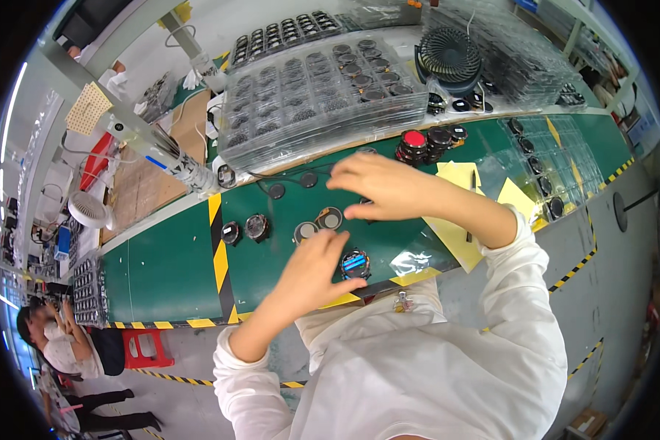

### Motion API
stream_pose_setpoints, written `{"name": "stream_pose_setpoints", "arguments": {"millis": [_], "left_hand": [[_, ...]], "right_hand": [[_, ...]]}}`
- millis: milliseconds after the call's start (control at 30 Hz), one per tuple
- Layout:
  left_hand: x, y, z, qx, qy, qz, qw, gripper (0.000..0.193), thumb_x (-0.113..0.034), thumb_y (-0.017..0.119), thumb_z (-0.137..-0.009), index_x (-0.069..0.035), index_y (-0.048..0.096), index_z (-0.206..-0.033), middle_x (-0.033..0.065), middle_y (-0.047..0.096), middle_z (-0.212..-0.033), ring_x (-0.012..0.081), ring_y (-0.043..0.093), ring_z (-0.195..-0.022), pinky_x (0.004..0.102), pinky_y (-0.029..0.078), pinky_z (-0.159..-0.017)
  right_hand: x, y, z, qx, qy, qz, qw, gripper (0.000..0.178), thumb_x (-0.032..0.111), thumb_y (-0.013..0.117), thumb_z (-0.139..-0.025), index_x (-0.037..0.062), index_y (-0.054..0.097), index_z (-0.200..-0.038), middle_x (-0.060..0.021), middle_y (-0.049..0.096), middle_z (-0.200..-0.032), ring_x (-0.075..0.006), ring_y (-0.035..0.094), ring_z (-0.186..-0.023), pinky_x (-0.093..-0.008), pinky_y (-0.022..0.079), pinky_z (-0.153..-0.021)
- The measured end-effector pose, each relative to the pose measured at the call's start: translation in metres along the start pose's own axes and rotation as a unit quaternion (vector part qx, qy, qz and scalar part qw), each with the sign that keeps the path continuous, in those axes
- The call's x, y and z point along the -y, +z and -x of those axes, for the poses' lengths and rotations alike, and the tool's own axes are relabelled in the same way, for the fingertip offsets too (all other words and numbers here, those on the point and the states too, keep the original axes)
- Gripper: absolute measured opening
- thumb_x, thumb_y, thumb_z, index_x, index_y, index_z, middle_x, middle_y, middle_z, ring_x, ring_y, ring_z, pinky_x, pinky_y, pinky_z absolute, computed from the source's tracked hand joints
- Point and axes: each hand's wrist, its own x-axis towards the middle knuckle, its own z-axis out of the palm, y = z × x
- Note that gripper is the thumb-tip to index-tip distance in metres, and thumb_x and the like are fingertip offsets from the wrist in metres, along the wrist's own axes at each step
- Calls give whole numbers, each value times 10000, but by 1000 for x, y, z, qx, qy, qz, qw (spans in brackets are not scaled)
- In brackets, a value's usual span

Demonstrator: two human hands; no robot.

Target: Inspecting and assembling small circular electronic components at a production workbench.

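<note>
My left hand [312,270] is over the green mat [158,275], thumb and fingers apart, with nothing visibly gripped. Beside its thumb and fingers lies a round watch-like module [355,264] with a blue face. Farther forward, my right hand [380,187] reaches in from the right with spread fingers, partly covering dark round things below it. Two round parts with grey discs, one [330,218] near my right thumb and another [306,232] by my left fingertips, lie between the hands. Two dark round modules, one [257,227] larger than the other [231,233], rest to the left.
Clear plastic trays [323,110] of round parts stand stacked at the back. A black fan [449,60] is to their right, with stacked round modules [440,139] in front. Yellow paper [458,220] with a pen lies on the right. Someone [66,345] sits at far left.
</note>
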Motion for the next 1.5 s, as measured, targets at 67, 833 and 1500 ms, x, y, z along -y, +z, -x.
{"name": "stream_pose_setpoints", "arguments": {"millis": [67,833,1500], "left_hand": [[4,19,2,11,-9,12,1000,714,-348,809,-720,67,526,-1228,181,540,-1098,352,554,-1007,422,456,-878],[31,-75,-41,-171,-146,548,806,709,79,660,-820,28,333,-1447,131,563,-1139,155,626,-790,262,526,-636],[41,-77,-103,-171,-120,505,837,709,91,671,-812,3,351,-1439,111,602,-1104,89,579,-725,217,437,-555]], "right_hand": [[3,9,12,86,20,-62,994,477,283,707,-840,29,567,-1219,-152,553,-1254,-340,515,-1187,-418,426,-1004],[17,0,0,-125,21,-146,981,597,67,738,-750,105,514,-1302,-135,417,-1231,-275,525,-1145,-340,506,-895],[-19,-27,-37,-235,123,-608,748,650,-33,673,-857,25,372,-1429,-97,603,-1143,-199,661,-980,-308,557,-843]]}}
